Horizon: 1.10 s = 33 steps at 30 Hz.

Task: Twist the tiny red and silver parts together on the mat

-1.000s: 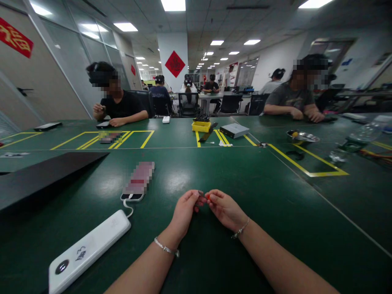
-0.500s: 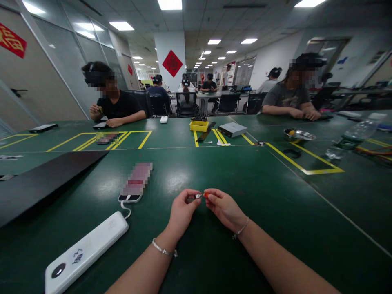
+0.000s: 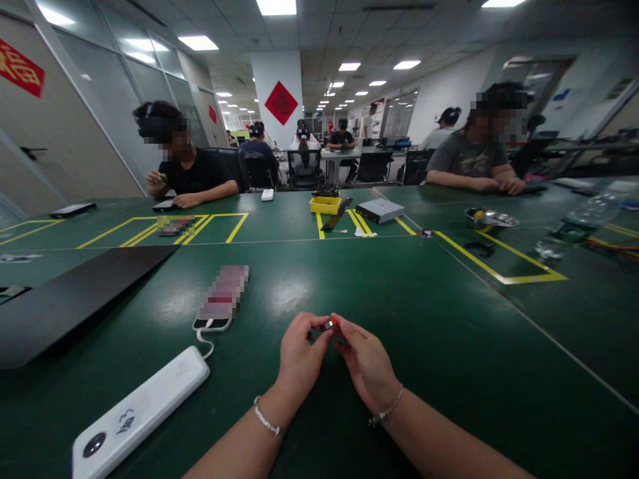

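Above the green table (image 3: 279, 266), my left hand (image 3: 302, 352) pinches a small silver piece (image 3: 327, 325) between thumb and index finger. My right hand (image 3: 368, 362) is closed on a small orange piece (image 3: 335, 320) in the same kind of pinch. The two pieces meet, or nearly meet, between my fingertips; whether they are joined cannot be made out. Fingers cover most of both, and they are too small for me to name their kind.
To the left lies a white power bank (image 3: 142, 406), cabled to a phone (image 3: 223, 296). A dark board (image 3: 84, 299) is farther left. Beyond are a yellow box (image 3: 324, 204), a grey box (image 3: 380, 211), a metal dish (image 3: 492, 217) and a plastic bottle (image 3: 582, 219). Two people sit opposite.
My hands have come closer together, bringing the orange piece up to the silver one. The fingers of both hands have turned slightly inward.
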Each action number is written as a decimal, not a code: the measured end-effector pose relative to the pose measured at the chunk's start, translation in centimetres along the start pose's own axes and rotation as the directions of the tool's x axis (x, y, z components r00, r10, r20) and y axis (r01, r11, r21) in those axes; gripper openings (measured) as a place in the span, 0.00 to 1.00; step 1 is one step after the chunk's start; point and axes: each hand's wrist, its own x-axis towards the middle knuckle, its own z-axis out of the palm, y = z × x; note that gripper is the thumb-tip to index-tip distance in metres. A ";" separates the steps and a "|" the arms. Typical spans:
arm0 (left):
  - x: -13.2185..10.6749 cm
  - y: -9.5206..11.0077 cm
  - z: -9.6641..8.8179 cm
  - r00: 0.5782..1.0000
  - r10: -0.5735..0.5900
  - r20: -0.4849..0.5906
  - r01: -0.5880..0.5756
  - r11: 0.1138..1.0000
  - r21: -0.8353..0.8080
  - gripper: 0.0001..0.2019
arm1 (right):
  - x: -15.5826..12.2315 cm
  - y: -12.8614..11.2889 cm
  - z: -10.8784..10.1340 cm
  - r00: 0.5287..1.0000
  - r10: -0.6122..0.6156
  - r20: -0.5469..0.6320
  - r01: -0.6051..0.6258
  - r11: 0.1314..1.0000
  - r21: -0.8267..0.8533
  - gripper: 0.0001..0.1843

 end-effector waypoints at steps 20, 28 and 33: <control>0.1 -0.7 0.5 0.988 0.156 0.015 -0.156 0.966 0.204 0.21 | 0.9 -3.4 -1.0 0.997 -0.061 -0.057 0.047 0.975 -0.218 0.14; 0.5 -2.1 0.4 0.997 0.019 0.070 -0.034 0.977 0.209 0.13 | 3.3 -15.8 -15.4 0.600 -0.800 0.020 0.038 0.003 -0.999 0.15; 0.5 -2.0 0.4 0.996 -0.013 0.093 -0.006 0.980 0.198 0.11 | 1.3 -20.5 -28.4 0.519 -0.853 0.057 -0.305 -0.247 -0.920 0.18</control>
